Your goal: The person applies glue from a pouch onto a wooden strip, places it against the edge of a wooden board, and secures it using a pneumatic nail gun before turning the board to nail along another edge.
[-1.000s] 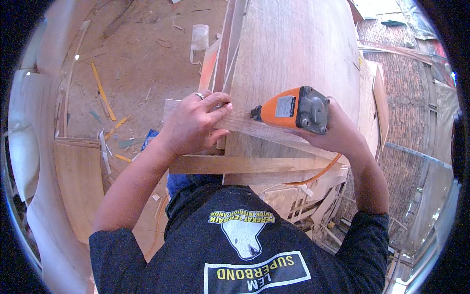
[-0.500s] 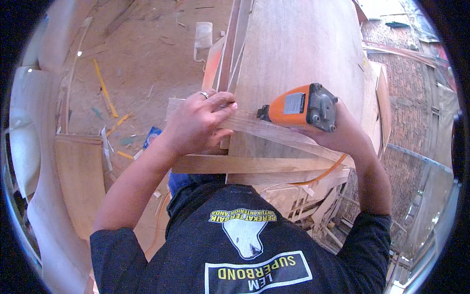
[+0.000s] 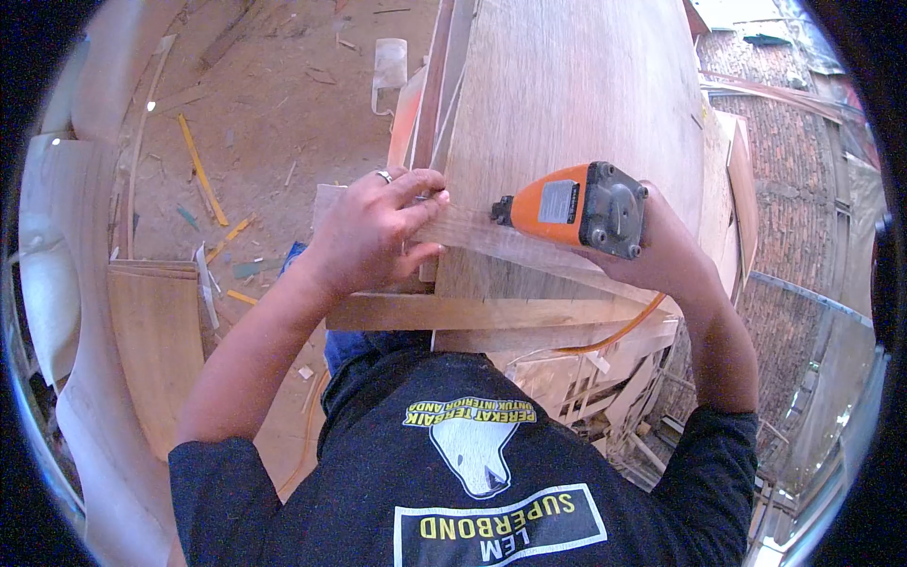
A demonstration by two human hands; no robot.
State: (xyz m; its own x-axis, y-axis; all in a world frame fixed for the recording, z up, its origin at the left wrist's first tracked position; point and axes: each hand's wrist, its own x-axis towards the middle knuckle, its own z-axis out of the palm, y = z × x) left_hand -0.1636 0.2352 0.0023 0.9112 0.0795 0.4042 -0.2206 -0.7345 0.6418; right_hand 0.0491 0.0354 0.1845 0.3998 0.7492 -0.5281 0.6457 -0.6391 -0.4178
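Observation:
My right hand (image 3: 673,248) is wrapped round the handle of an orange and black nail gun (image 3: 559,206); its fingers are mostly hidden behind the tool. The gun's black nose points left, at the thin wooden strip (image 3: 515,263) that lies across a large wooden panel (image 3: 576,85). My left hand (image 3: 378,231) grips the left end of that strip at the panel's left edge, thumb on the near side and fingers on the far side. Closer to my body, a second wooden strip (image 3: 501,313) runs across the panel.
An orange hose (image 3: 624,334) curves beneath the panel's right near corner. Scrap wood (image 3: 605,402) is piled below it. On the floor at left lie a yellow strip (image 3: 201,170), offcuts and stacked boards (image 3: 156,317). A brick surface (image 3: 782,180) extends along the right.
The nail gun and both hands have shifted very slightly left in view. My left hand keeps its grip on the strip's end.

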